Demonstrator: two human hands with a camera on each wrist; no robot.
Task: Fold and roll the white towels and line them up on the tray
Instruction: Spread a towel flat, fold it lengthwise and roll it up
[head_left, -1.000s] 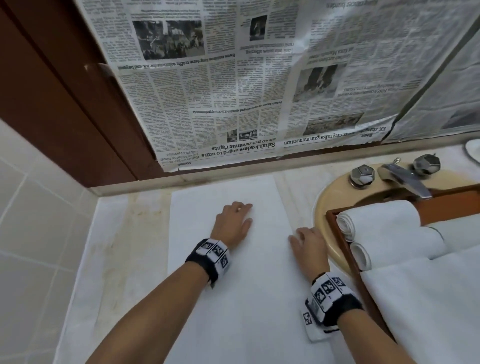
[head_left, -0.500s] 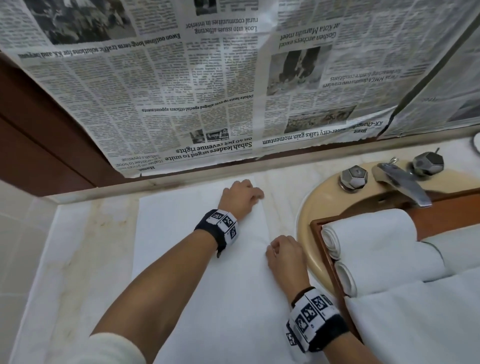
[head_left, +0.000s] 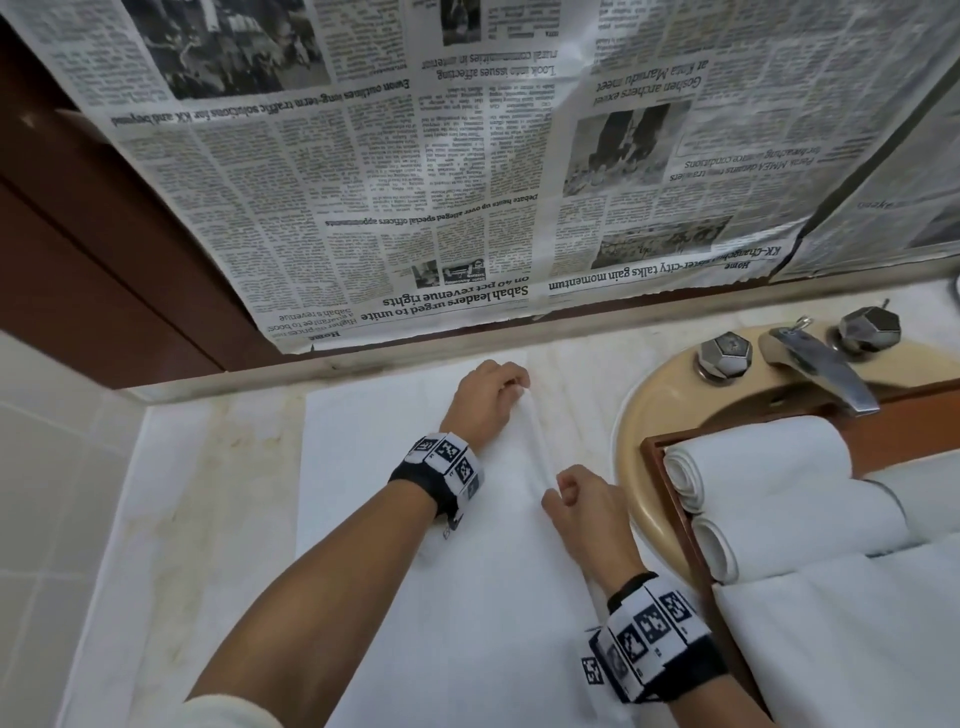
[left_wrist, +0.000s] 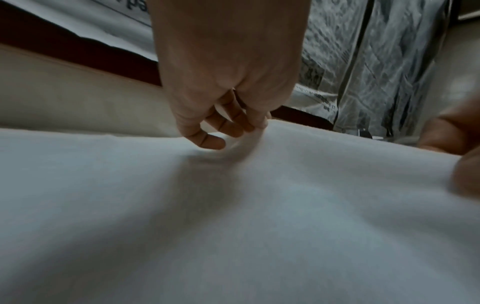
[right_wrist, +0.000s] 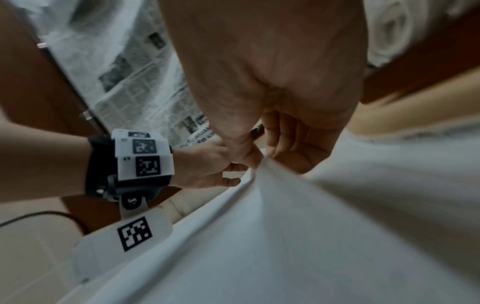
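While a white towel lies spread flat on the marble counter left of the sink, both hands pinch its right edge into a raised ridge: the left hand grips it near the far corner with curled fingers, and the right hand nips the fold between thumb and fingertips nearer the person. Two rolled towels sit side by side in the wooden tray set over the sink, below the faucet, with newspaper hanging on the wall behind
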